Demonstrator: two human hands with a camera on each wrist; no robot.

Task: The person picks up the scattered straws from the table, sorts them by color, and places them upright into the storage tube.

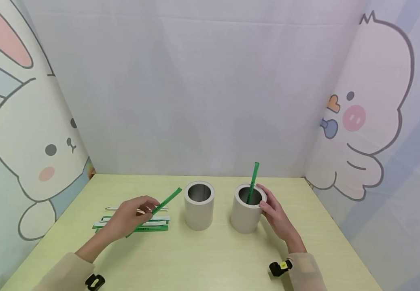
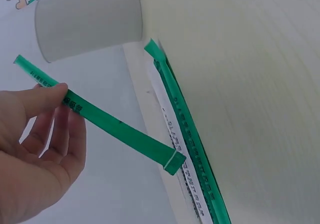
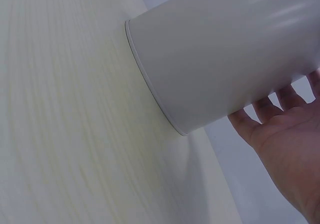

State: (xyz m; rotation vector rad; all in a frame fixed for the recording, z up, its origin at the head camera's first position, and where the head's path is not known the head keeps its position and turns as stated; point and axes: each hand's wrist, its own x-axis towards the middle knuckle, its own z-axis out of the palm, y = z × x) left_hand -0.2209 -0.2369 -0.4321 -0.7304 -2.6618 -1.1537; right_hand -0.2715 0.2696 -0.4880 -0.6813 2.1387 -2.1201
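Green packet (image 1: 170,198), its dark print too small to read, sits at lower left of the frame, pinched by the left hand (image 1: 131,214) near flat packets (image 1: 159,223). Right of centre, the right hand (image 1: 277,214) grasps a pale canister (image 1: 245,220) holding an upright, slightly tilted green strip (image 1: 253,178); another canister (image 1: 199,214) stands at lower centre.

On surface (image 1: 202,262): L cup (image 1: 199,214) mid, R cup (image 1: 244,220) just to its right w/ leaning strip (image 1: 254,178) in it. Loose strips (image 1: 159,223) left of both cups; held strip (image 1: 170,197) over them, in L fingers (image 1: 146,199). R fingers (image 1: 269,194) on R cup's right side. Backdrop (image 1: 202,101) behind.
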